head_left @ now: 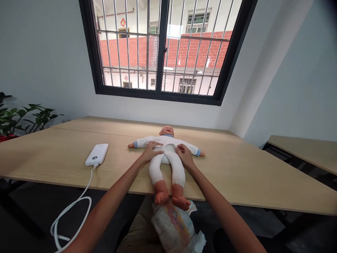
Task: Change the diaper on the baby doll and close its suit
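Observation:
A baby doll (178, 172) lies on its back on the table, head toward the window and reddish feet over the front edge. It wears a white shirt (168, 140) with blue collar and cuffs; its legs are white cloth. My left hand (152, 151) rests at the doll's waist on the left side, fingers stretched and apart along the shirt's lower edge. On the opposite side, my right hand (184, 154) has bent fingers pinched at the shirt's hem by the hip. The pinched edge is partly hidden by the fingers.
A white power bank (97, 154) with a plugged-in white cable (88, 186) lies left on the wooden table (237, 172). The cable hangs over the front edge. A crumpled plastic package (173, 225) is on my lap. A leafy plant (28, 117) stands far left, below the barred window (160, 95).

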Demonstrator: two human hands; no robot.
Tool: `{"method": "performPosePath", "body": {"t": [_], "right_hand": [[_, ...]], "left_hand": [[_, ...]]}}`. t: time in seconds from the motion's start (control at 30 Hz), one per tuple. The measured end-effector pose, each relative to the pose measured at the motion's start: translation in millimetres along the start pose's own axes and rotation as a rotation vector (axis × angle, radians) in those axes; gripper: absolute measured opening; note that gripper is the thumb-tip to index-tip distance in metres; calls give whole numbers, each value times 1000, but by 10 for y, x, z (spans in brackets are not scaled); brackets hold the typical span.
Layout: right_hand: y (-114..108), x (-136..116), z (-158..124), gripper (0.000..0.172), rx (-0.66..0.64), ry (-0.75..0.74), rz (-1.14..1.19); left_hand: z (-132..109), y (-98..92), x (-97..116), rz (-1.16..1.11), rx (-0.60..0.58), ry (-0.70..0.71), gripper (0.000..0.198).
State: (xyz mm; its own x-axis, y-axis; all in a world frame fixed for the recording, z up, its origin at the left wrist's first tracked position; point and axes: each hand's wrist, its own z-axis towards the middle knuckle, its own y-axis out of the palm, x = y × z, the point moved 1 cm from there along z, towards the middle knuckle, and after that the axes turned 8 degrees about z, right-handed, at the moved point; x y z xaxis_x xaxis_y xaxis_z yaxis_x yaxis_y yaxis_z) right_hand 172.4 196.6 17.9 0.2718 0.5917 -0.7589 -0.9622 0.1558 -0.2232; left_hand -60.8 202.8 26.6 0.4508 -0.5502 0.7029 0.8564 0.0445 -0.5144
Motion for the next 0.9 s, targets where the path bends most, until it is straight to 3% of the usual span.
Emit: {"method": "performPosePath", "body": {"t": [0.17, 0.37, 0.5, 0.6, 0.77, 0.9], "right_hand": [[10, -70, -19, 18, -58, -28, -23], [-45, 230, 40, 16, 119, 74, -63], [-45, 360, 53, 16, 81, 151, 29], [-35, 339, 37, 27, 36, 189, 69], [-14, 276, 8, 43, -17, 202, 53], [4, 277, 1, 35, 17, 101, -48]], "left_hand": [[46, 17, -64, -79, 28, -10, 39], [67, -112, -299, -206, 132, -220, 26], [28, -112, -359, -229, 61, -195, 35], [26, -70, -361, -232, 35, -163, 26], [93, 32, -375, -161, 91, -128, 17], [118, 113, -388, -86, 142, -154, 14]]}}
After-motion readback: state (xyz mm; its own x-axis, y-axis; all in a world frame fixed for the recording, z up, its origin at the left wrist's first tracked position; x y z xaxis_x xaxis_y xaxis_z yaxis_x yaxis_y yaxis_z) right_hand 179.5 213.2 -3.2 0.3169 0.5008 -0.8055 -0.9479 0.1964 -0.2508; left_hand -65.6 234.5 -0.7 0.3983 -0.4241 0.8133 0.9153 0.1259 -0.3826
